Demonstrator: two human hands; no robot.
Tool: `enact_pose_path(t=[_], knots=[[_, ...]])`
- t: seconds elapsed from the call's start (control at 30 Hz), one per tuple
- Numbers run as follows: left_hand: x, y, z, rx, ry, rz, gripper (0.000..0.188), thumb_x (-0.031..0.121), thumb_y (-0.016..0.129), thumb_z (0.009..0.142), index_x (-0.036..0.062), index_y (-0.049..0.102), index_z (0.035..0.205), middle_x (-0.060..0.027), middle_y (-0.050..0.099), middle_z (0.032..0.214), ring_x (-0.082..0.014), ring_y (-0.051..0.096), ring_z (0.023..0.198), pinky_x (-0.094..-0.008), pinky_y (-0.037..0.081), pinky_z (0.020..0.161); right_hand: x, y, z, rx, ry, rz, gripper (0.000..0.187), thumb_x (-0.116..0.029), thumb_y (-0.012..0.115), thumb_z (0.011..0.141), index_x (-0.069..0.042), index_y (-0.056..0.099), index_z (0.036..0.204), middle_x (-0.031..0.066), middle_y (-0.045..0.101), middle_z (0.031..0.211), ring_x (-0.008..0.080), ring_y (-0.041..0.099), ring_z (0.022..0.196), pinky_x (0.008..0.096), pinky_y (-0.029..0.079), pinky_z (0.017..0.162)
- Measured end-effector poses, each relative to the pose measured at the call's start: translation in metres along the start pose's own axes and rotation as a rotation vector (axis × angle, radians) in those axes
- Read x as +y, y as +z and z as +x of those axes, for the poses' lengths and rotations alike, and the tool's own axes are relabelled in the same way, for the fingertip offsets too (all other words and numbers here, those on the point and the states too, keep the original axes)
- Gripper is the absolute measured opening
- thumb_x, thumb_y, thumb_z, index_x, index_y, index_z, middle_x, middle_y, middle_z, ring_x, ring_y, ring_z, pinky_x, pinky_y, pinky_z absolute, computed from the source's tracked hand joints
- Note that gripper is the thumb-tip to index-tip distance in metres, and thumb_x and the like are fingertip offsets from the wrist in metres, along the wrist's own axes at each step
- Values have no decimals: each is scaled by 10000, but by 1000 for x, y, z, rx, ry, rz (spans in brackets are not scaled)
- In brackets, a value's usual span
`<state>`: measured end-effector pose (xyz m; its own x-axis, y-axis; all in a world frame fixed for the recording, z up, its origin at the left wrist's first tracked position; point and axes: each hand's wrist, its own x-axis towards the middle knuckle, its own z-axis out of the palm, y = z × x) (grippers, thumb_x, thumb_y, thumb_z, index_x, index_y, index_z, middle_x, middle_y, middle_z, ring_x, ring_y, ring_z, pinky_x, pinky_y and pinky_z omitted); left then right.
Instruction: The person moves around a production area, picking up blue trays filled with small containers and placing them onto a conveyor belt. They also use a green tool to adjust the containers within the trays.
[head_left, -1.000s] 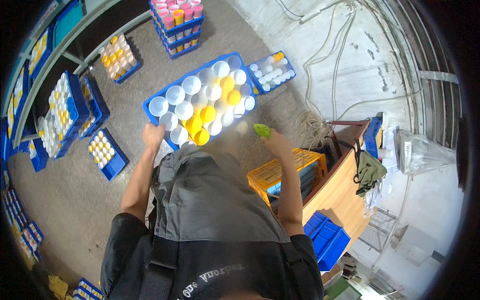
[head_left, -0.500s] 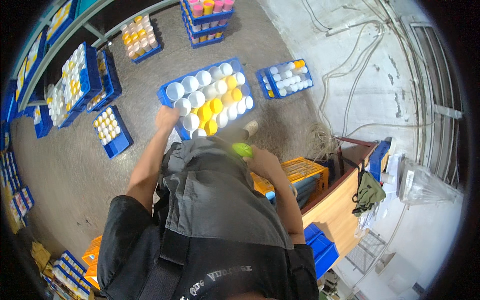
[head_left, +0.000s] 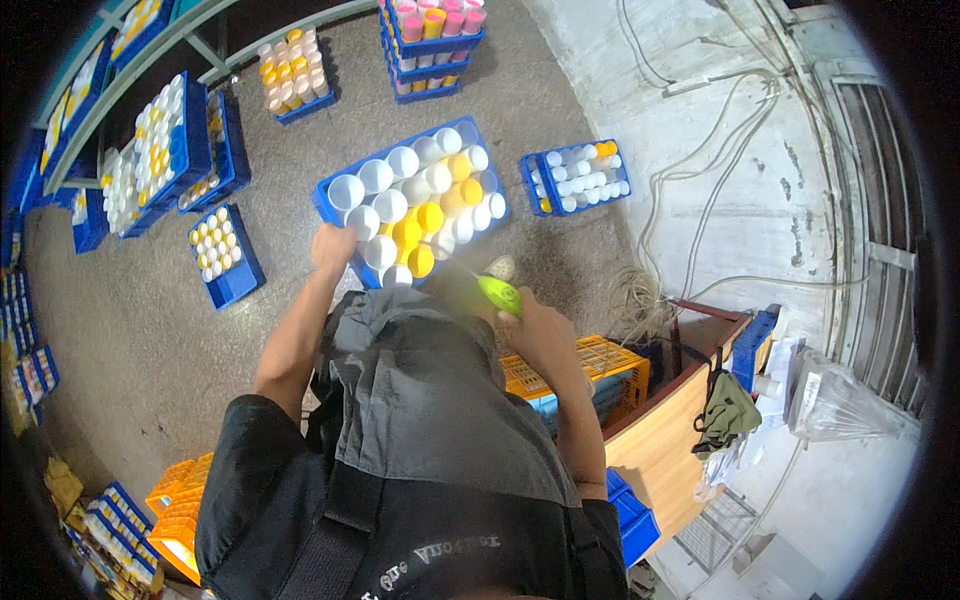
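Note:
In front of me is a blue plastic crate packed with rows of white and yellow cylindrical cups, open ends up. My left hand is closed on the crate's near left corner. A tool with a bright green handle is gripped in my right hand, just off the crate's near right side. Blur hides the tool's far end, which points toward the cups, so its exact kind is unclear. My apron partly covers the crate's near edge.
Blue crates of white and yellow cups stand at the left and right. Farther off is a stack of blue crates with pink cups. Near my right arm are an orange crate and a wooden desk. Coiled cable hangs by the wall.
My right hand and the green-handled tool have shifted slightly right and nearer to me. The tool now lies more tilted. My left hand stays on the crate corner; the view has shifted a little.

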<state>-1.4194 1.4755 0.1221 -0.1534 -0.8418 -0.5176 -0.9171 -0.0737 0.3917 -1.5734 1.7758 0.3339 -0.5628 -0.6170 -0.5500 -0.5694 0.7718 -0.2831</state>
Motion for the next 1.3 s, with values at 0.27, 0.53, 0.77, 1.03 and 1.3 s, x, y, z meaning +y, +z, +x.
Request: enact_pose_path(t=[0.27,0.53,0.77,1.03,1.3], knots=[[3,-3,-26,36,71,-127,375,275,650,695,-90,670,773,-285,666,769,-390,688,786,-449,509,700,79,-40,10,238,309,-57,433,-388,536,913,-55,486,1185,247,677,884,433,656,872,527,498,773],[7,24,-48,94,114,-287,295,198,688,671,-82,600,645,-119,597,602,-170,559,568,-398,429,529,157,-40,49,248,380,62,490,-383,537,928,-59,478,1291,269,657,942,460,626,899,539,481,765],[-31,17,-47,248,-140,-575,251,151,685,684,-90,650,744,-142,650,694,-240,628,673,-385,480,643,374,15,-75,352,541,158,423,-324,558,936,-27,569,1237,179,666,1031,353,641,941,426,498,793],[-65,-69,3,327,-441,-1131,111,119,641,719,66,570,653,-5,469,540,-123,396,406,-294,256,379,504,58,-77,675,1477,-16,407,-341,603,920,-15,610,1162,141,687,913,321,668,815,407,522,697],[-45,-184,313,269,-355,-1651,62,89,619,759,76,570,794,-12,519,599,-143,469,439,-285,321,376,227,66,226,160,754,-96,417,-327,626,909,-2,570,1165,177,663,963,347,658,790,463,537,719]])
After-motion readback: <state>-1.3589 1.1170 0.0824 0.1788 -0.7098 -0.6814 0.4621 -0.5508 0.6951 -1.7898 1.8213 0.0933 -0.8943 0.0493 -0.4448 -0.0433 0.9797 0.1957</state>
